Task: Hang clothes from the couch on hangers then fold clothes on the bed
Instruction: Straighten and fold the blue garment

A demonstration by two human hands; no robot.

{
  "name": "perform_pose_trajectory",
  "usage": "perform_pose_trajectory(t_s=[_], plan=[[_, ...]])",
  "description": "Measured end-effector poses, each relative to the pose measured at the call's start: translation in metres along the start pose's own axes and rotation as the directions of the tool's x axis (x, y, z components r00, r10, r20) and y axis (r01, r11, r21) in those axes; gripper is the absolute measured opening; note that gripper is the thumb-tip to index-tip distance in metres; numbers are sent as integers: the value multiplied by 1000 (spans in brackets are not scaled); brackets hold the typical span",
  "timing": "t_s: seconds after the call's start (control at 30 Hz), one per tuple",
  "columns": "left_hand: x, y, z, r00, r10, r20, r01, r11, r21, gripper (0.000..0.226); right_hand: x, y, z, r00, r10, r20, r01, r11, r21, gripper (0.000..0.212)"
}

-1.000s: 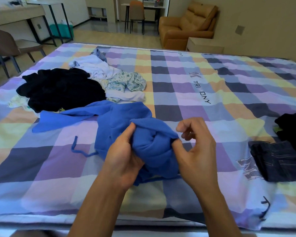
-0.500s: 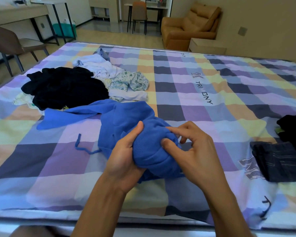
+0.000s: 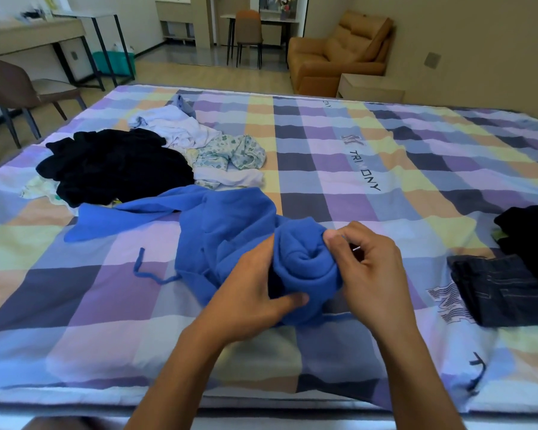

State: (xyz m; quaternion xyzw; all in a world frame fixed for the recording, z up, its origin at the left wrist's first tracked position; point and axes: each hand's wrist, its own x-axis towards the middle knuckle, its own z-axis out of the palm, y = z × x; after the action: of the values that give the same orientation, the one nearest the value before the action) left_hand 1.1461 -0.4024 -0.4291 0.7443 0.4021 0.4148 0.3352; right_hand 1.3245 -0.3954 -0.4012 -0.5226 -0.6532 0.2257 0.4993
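Two hands on one garment, head view only. Blue hoodie (image 3: 230, 225) lies crumpled on the bed (image 3: 323, 156), near edge, centre. Its near end is bunched into a roll, raised off the sheet.
- left hand (image 3: 252, 293): clenched round the roll from the left, thumb pressed on its front.
- right hand (image 3: 370, 271): fingers (image 3: 351, 232) curled, thumb and forefinger pinching the roll's top right edge.
- drawstring (image 3: 146, 271) trails loose on the sheet to the left.

Around it:
- black pile (image 3: 115, 166) touching the hoodie's far sleeve
- pale garments (image 3: 174, 125) and a floral piece (image 3: 230, 150) just behind
- folded jeans (image 3: 503, 290) and another black garment (image 3: 531, 234) at right, well apart from the hoodie

Beyond the bed: couch (image 3: 339, 57), low cabinet (image 3: 370, 86), chair (image 3: 19, 88), desk (image 3: 28, 35).
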Motion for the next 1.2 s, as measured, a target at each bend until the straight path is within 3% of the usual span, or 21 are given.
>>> perform_pose_trajectory(t_s=[0.13, 0.23, 0.33, 0.4, 0.47, 0.53, 0.57, 0.63, 0.7, 0.77, 0.83, 0.9, 0.97, 1.07, 1.2], plan=[[11, -6, -7, 1000, 10, -21, -7, 991, 131, 24, 3, 4, -11, 993, -64, -95, 63, 998, -20, 40], [16, -14, -27, 995, -42, -88, 64, 964, 257, 22, 9, 13, -29, 949, -90, -301, 64, 993, -97, 27], [22, -28, -54, 968, -94, -234, 180, 908, 378, 29, 15, 17, -53, 856, -40, -516, 30, 999, -28, 31], [26, -36, -67, 945, -131, -301, 254, 871, 420, 31, 17, 15, -60, 845, -16, -535, 52, 997, 53, 36], [28, -32, -68, 946, -173, -275, 299, 797, 524, 30, 17, 10, -54, 886, -24, -463, 64, 995, 71, 38], [28, -13, -62, 958, -113, -264, 245, 800, 547, 33, 14, 5, -42, 920, -51, -388, 75, 996, 47, 39], [28, 3, -57, 953, -55, -298, 190, 875, 446, 29, 11, 2, -36, 929, -64, -364, 85, 995, 43, 39], [28, 44, -46, 934, -56, -353, 82, 995, 60, 9, 6, -2, -27, 941, -96, -323, 119, 992, 51, 37], [31, 68, -34, 944, -176, -280, 113, 968, -225, 33, 1, -7, -19, 955, -139, -263, 159, 986, 55, 30], [33, 69, -24, 950, -238, -200, 211, 966, -148, 45, -3, -15, -12, 964, -172, -204, 195, 976, 100, 25], [30, 67, -14, 965, -213, -152, 215, 977, 1, 37, -5, -22, -7, 967, -187, -171, 215, 963, 164, 24], [30, 61, -9, 977, -171, -125, 172, 985, 1, 25, -6, -23, -6, 971, -175, -165, 206, 959, 194, 23], [27, 55, -5, 977, -182, -110, 171, 980, -106, 24, -7, -19, -6, 972, -161, -173, 192, 965, 179, 16], [24, 51, -6, 944, -321, -79, 253, 855, -453, 29, -8, -11, -15, 973, -191, -130, 209, 968, 140, 16], [27, 51, -16, 894, -443, -61, 259, 624, -737, 20, -9, 2, -27, 950, -309, 38, 311, 947, -75, 24]])
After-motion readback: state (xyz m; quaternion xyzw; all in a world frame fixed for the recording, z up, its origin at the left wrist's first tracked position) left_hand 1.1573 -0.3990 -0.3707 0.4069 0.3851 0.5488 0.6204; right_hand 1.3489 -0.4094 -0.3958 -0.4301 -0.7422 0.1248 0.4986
